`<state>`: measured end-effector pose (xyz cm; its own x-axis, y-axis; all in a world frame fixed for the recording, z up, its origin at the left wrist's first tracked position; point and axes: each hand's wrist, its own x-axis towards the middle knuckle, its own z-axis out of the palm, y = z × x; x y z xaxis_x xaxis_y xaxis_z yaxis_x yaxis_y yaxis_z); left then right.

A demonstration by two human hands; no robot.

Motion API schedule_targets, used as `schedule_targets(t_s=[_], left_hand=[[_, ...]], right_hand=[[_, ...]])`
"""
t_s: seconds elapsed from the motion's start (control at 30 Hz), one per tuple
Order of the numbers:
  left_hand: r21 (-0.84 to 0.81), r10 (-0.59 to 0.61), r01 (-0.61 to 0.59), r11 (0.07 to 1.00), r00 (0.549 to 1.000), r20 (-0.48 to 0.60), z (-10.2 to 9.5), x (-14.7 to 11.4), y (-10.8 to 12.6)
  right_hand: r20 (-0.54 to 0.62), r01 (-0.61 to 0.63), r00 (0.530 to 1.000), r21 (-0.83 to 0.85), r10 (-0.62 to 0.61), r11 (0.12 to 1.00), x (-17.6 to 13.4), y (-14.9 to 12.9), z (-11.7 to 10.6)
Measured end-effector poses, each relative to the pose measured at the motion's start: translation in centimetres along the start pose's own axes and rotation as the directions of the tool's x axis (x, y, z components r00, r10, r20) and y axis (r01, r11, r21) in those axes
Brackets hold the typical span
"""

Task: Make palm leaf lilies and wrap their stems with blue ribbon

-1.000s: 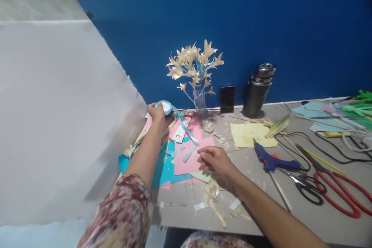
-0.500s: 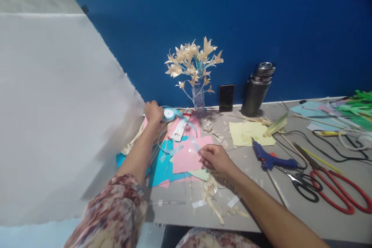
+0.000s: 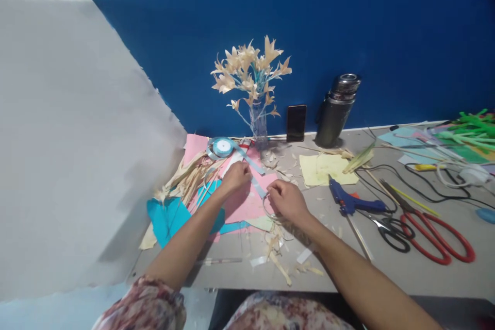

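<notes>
A pale blue ribbon [image 3: 258,187] runs between my two hands over pink paper [image 3: 247,206]. My left hand [image 3: 236,178] is closed, fingertips on the ribbon near its middle. My right hand [image 3: 288,198] pinches the ribbon to the right, with a thin loop hanging below the fingers. Behind my left hand lies the ribbon spool [image 3: 223,147], with more ribbon trailing right from it. Dried tan husk strips [image 3: 193,175] and bright blue paper [image 3: 168,216] are left of my hands.
A vase [image 3: 260,126] of cream flowers [image 3: 247,69] stands by the wall, with a phone [image 3: 296,124] and flask [image 3: 336,111] to its right. A blue glue gun [image 3: 350,200], black scissors [image 3: 394,232], red-handled scissors [image 3: 436,234] and black cables lie at right. Scraps litter the front.
My left hand has moved from beside the spool, right and nearer, to the ribbon by my right hand. My right hand still pinches the ribbon. The view has shifted slightly.
</notes>
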<state>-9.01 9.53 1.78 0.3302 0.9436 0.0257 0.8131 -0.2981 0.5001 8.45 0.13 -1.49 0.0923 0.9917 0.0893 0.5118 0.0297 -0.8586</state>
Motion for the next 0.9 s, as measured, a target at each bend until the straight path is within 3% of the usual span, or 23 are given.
schedule_targets(t_s=[0.1, 0.2, 0.27, 0.33, 0.5, 0.6, 0.7, 0.8, 0.9], left_hand=[[-0.087, 0.031, -0.030, 0.996, 0.999, 0.013, -1.4, -1.5, 1.1], [-0.175, 0.111, -0.098, 0.980, 0.991, 0.069, -2.8, -3.8, 2.8], [-0.265, 0.127, -0.102, 0.959, 0.988, 0.082, -3.4, -5.2, 3.7], [-0.289, 0.119, -0.095, 0.952, 0.991, 0.066, -3.5, -5.9, 4.3], [-0.505, 0.037, -0.055, 0.861, 0.998, -0.047, -2.2, -5.3, 3.7], [-0.647, -0.037, 0.012, 0.762, 0.999, -0.026, -1.0, -4.6, 3.1], [-0.670, -0.020, 0.006, 0.742, 1.000, -0.013, -0.2, -4.4, 2.9], [-0.674, -0.019, -0.026, 0.739, 0.998, -0.059, -0.2, -4.2, 3.1], [-0.711, -0.051, -0.048, 0.701, 0.992, -0.117, -1.6, -3.9, 3.5]], right_hand=[[-0.053, 0.020, 0.998, 0.016, -0.019, 1.000, 0.2, 0.0, 0.0], [-0.072, 0.132, 0.989, 0.094, -0.126, 0.987, 0.2, -0.1, 0.0], [-0.011, 0.180, 0.983, 0.157, -0.181, 0.971, 0.1, -0.2, 0.2], [0.071, 0.149, 0.983, 0.241, -0.170, 0.959, -0.1, -0.4, 0.5], [0.109, 0.054, 0.988, 0.399, -0.106, 0.915, 0.0, -0.7, 0.5], [0.124, 0.028, 0.989, 0.393, -0.084, 0.919, 0.1, -0.8, 0.1], [0.148, 0.029, 0.985, 0.372, -0.091, 0.928, 0.1, -0.8, 0.1], [0.133, 0.024, 0.988, 0.359, -0.076, 0.933, 0.2, -0.6, 0.4], [0.081, 0.007, 0.996, 0.355, -0.038, 0.935, 0.6, -0.2, 0.7]])
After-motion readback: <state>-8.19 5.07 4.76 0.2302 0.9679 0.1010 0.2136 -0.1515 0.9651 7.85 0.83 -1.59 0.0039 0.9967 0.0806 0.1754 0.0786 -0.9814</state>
